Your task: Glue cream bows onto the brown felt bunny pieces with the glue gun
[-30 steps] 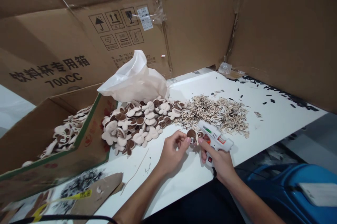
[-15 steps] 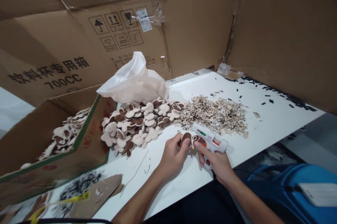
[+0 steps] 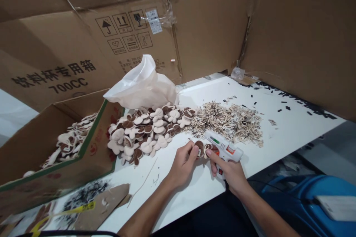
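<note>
My left hand (image 3: 181, 165) is closed on the left side of a small brown and cream fabric piece (image 3: 198, 144) with rounded lobes. A cream cord loop (image 3: 206, 150) lies on the middle of that piece. In my right hand (image 3: 230, 172) is a white and orange glue gun (image 3: 235, 153), its nozzle pointing up and left behind the piece. The thumb and forefinger of this same hand also touch the right side of the piece by the cord. Just beyond my hands lie a pile of similar fabric pieces (image 3: 157, 129) and a heap of cord loops (image 3: 228, 120).
A cardboard box (image 3: 96, 144) at the left holds more finished-looking fabric pieces. A white plastic bag (image 3: 144, 85) stands behind the pile. Tall cardboard walls (image 3: 208, 33) close off the back and right. Yellow-handled scissors (image 3: 65, 213) lie front left. Small black bits (image 3: 303, 103) line the right back.
My left thumb has shifted slightly, and a small pale patch now shows beside it on the fabric piece. Both hands keep their holds; the view has moved a little.
</note>
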`<state>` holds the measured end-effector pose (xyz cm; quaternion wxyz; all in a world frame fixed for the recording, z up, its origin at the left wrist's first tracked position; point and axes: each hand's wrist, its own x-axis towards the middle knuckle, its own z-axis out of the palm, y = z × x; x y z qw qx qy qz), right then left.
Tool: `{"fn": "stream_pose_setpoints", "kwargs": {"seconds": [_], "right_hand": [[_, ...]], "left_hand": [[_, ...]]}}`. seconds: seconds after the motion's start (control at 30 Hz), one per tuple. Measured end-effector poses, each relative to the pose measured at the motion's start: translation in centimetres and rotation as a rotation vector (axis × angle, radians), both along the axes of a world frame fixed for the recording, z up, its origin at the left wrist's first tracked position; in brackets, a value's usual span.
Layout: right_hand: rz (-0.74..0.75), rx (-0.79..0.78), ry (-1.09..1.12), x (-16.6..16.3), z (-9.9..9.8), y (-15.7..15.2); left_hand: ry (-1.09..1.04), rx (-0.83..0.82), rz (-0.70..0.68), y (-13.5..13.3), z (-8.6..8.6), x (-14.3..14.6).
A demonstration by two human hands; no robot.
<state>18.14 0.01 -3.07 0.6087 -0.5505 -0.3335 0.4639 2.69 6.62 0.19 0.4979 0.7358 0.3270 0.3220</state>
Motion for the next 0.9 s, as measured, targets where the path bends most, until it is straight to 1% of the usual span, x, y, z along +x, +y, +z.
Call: {"fn": "stream_pose_setpoints", "kwargs": {"seconds": [0.27,0.47,0.53,0.63,0.8,0.9], "right_hand": [[-0.018,0.014,0.021,0.0,-0.1,0.1],[-0.045,0.013,0.005,-0.1,-0.1,0.3],[-0.062,0.016,0.012,-0.1,-0.1,0.3],[-0.094,0.008,0.021,-0.2,0.1,0.3],[-0.139,-0.001,0.038,-0.3,0.3,0.3],[-0.144,-0.005,0.035,-0.3,0.3,0.4]], "left_hand": [[-0.06,0.008,0.001,-0.1,0.2,-0.1],[-0.146,0.032,0.166,0.2,0.1,-0.3],[-0.177,0.066,0.186,0.5,0.1,-0.3],[-0.214,0.078,0.174,0.9,0.3,-0.2],[-0.235,-0.047,0.125,0.7,0.5,-0.4],[-0.192,-0.057,0.073,0.5,0.9,-0.6]]}}
